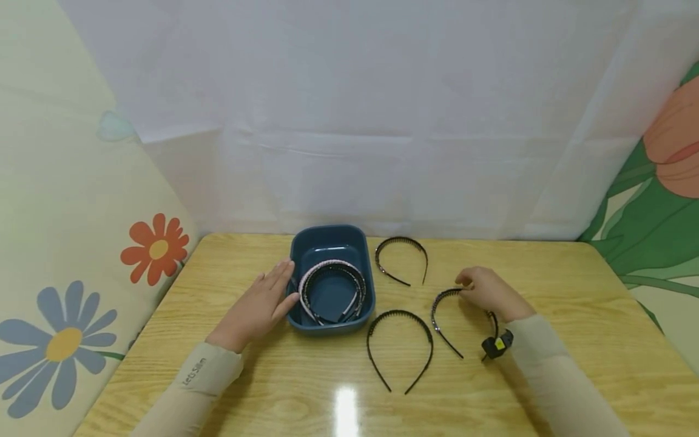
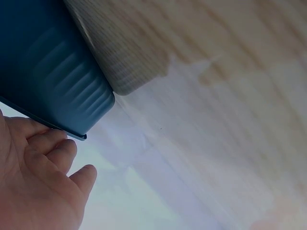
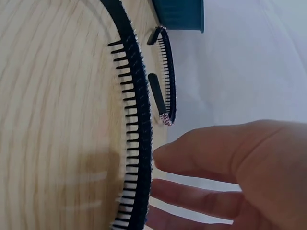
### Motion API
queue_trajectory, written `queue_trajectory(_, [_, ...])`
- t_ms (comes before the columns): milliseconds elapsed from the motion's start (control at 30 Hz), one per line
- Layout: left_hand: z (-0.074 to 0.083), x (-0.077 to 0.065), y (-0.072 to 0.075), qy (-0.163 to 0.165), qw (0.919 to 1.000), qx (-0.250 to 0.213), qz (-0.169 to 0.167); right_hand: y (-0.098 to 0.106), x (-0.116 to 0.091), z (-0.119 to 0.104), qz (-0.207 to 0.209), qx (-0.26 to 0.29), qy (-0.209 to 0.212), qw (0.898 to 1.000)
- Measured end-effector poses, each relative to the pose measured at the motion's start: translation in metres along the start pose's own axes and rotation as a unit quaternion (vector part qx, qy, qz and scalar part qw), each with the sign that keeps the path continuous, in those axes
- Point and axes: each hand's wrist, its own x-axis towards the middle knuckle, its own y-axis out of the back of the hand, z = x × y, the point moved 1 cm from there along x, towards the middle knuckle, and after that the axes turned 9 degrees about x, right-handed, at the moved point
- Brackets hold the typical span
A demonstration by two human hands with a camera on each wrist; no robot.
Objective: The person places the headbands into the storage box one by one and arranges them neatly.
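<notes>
In the head view, a dark blue plastic basin (image 1: pixel 330 331) stands on the table with several headbands (image 1: pixel 327 264) in it, one of them pale and glittery. My left hand (image 1: pixel 258 308) rests against the basin's left side, fingers nearly straight; the left wrist view shows its fingers touching the rim. To the right, my right hand (image 1: pixel 491 292) reaches over a black toothed headband (image 1: pixel 435 321) with a sparkly outer edge. Its thumb and fingertips (image 3: pixel 165 158) meet that outer edge in the right wrist view, with a gap between thumb and fingers. The hand and wrist hide part of this headband.
Another black toothed headband (image 1: pixel 401 239) lies behind, beside the basin's right wall. A plain black headband (image 1: pixel 400 313) lies nearer the front. The wooden table (image 1: pixel 306 388) ends at a white cloth backdrop (image 1: pixel 338 152).
</notes>
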Motion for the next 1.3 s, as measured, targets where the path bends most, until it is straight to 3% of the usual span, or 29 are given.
queue_trajectory(367, [0.002,-0.001,0.001,-0.004,1.0000,0.001,0.005,0.003,-0.008,0.010,0.005,-0.009,-0.030,1.000])
queue_trajectory(633, [0.001,0.000,0.001,0.001,1.0000,0.002,-0.002,0.006,-0.008,0.009,0.008,-0.030,-0.025,0.999])
queue_trajectory(900, [-0.001,0.002,-0.001,0.005,1.0000,0.000,-0.006,0.008,-0.006,0.016,0.015,-0.020,-0.014,1.000])
queue_trajectory(1300, [-0.002,0.002,-0.005,-0.002,1.0000,-0.003,0.005,0.014,-0.011,0.015,0.012,0.008,-0.033,0.999])
